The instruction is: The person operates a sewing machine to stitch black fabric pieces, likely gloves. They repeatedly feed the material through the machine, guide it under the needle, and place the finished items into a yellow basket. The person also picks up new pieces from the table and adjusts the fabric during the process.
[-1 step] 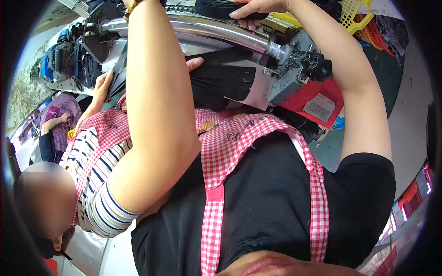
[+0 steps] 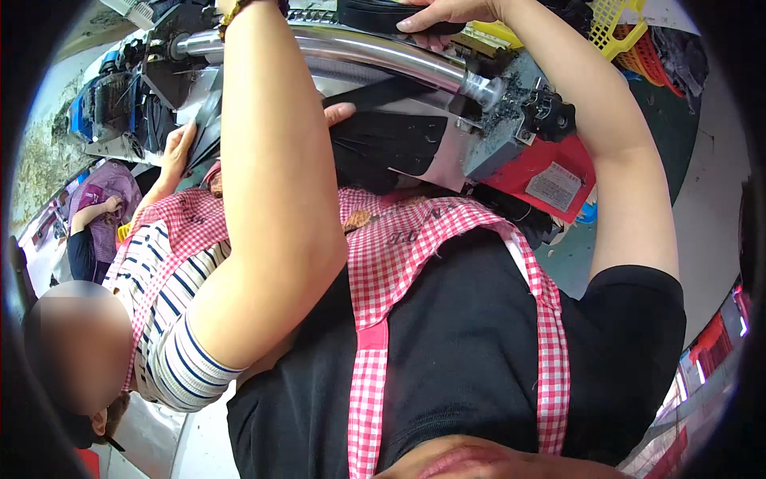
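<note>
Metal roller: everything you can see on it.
The roller is a smooth, shiny silver cylinder, apparently metal, lying across the upper view, right end lower. Its curve is probably lens distortion. The right end narrows in steps beside a lint-strewn grey mount. A forearm hides part; contact is unclear.

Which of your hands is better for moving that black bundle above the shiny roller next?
Probably the right hand: it grips the black bundle. What looks like the left hand shows only its thumb, by other black cloth; a co-worker's arm hides the rest.
</note>
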### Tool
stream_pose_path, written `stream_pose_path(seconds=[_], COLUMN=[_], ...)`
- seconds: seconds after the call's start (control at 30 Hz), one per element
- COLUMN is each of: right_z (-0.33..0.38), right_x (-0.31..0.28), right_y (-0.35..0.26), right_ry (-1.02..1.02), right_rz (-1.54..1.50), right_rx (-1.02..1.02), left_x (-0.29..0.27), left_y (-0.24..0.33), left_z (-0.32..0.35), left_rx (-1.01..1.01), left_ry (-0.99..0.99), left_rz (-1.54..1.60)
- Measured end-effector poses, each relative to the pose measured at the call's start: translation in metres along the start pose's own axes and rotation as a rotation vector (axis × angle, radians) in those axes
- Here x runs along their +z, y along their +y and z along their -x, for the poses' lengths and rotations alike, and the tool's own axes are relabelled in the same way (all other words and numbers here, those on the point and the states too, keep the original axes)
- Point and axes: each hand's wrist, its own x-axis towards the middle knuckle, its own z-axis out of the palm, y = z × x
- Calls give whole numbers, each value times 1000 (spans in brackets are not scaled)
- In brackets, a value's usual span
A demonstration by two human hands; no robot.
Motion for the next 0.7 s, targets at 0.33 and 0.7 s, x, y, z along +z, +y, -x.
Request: stream_pose_path(seconds=[0.33, 0.7], right_z=[1, 0], right_x=[-3, -9], right_y=[4, 7], right_ry=[43, 11], right_rz=[0, 3], right_rx=[25, -4], left_x=[-6, 9], left_y=[15, 26], left_z=[-43, -83], left_rx=[-35, -106], left_ry=[-56, -124], left_rz=[51, 166])
